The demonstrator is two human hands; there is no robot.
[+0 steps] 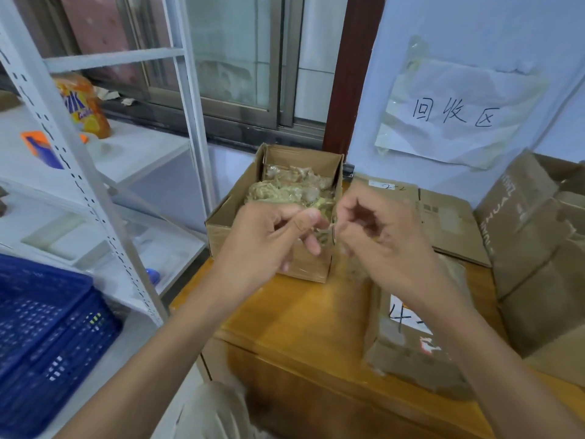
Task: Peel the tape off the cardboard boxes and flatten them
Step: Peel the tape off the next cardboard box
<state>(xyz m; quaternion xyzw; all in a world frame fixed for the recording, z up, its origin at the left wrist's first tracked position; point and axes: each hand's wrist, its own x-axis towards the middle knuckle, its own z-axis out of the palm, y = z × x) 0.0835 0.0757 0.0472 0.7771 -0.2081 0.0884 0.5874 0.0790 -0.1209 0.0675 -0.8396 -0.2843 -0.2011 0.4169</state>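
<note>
Reaching forward from the near edge, both forearms converging above the wooden counter (304, 315). Left hand (272, 236) curling its fingers, thumb and forefinger pinching a crumpled strip of tape (326, 231). Right hand (380, 229) pinching the other end of the same strip, fingers curled in; blur hiding the exact contact. Strip hanging between the two hands, running roughly left to right, hands nearly touching.

Sitting directly beyond the hands and slightly below them: an open cardboard box (228, 213), already holding a wad of peeled tape (285, 188). Left hand lying nearer the box's open top; right hand hovering over its right-hand corner. Judging the coming move as a short forward drop of the strip into that box.

Lying flat under the right forearm: a taped box (408, 343) with a white label, long side running away from the camera, not yet flattened so far as visible. More boxes (531, 236) stacked at right, against the wall.
</note>
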